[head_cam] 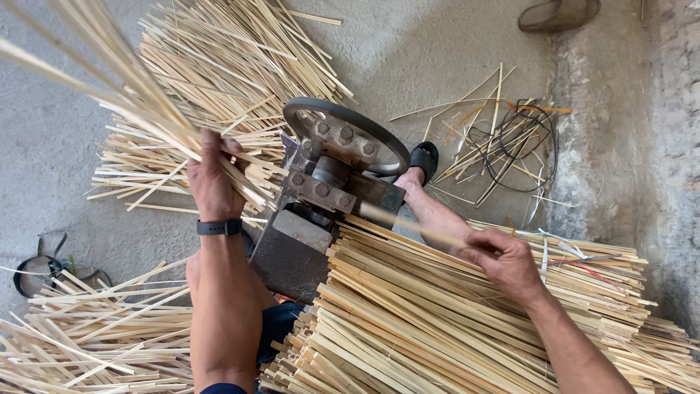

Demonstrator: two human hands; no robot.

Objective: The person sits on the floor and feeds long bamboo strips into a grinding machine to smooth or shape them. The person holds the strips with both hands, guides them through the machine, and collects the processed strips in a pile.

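My left hand [213, 177], with a dark band on the wrist, grips a bundle of thin bamboo strips [109, 76] that fans up toward the top left. My right hand [507, 264] pinches one bamboo slat [408, 222] whose far end points at the metal splitting machine [321, 197] in the middle. That hand rests over a thick stack of pale bamboo slats [437, 321] lying at the lower right. The machine has a dark wheel [346, 131] and bolted blocks on top.
A heap of split strips [226, 66] covers the concrete floor behind the machine, and another pile [87, 335] lies at the lower left. My sandalled foot [423, 164] is beside the wheel. Scrap slivers and black cord [510, 142] lie by the rough wall on the right.
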